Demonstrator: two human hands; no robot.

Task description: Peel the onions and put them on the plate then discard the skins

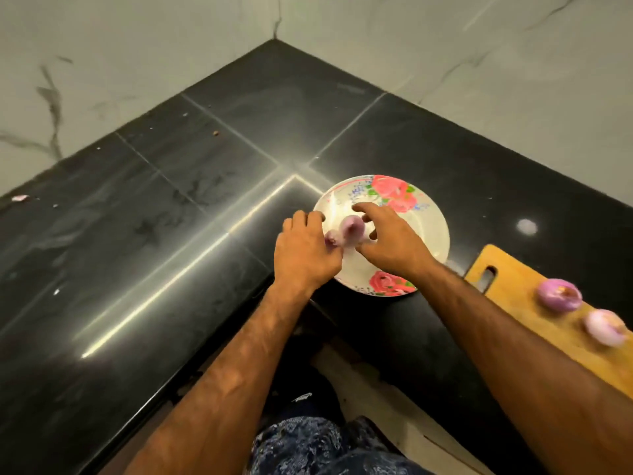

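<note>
Purple onion (pixel 352 228) is over the floral plate (pixel 435 214), left of its centre, blurred. My right grip (pixel 394 245) curls round it, index above, thumb below. My left grip (pixel 305 252), at the plate's left rim, pinches a skin scrap (pixel 330 240) at the onion's end. Second onion (pixel 559 294) and third onion (pixel 604 327) lie on the wooden board (pixel 513 279) right of the plate. Black desk (pixel 171 234) under all.

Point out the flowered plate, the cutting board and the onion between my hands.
plate (pixel 435 231): head view, bare white right side near the rim.
cutting board (pixel 513 275): head view, wood beside the handle slot.
onion (pixel 351 229): head view, its purple top.
</note>
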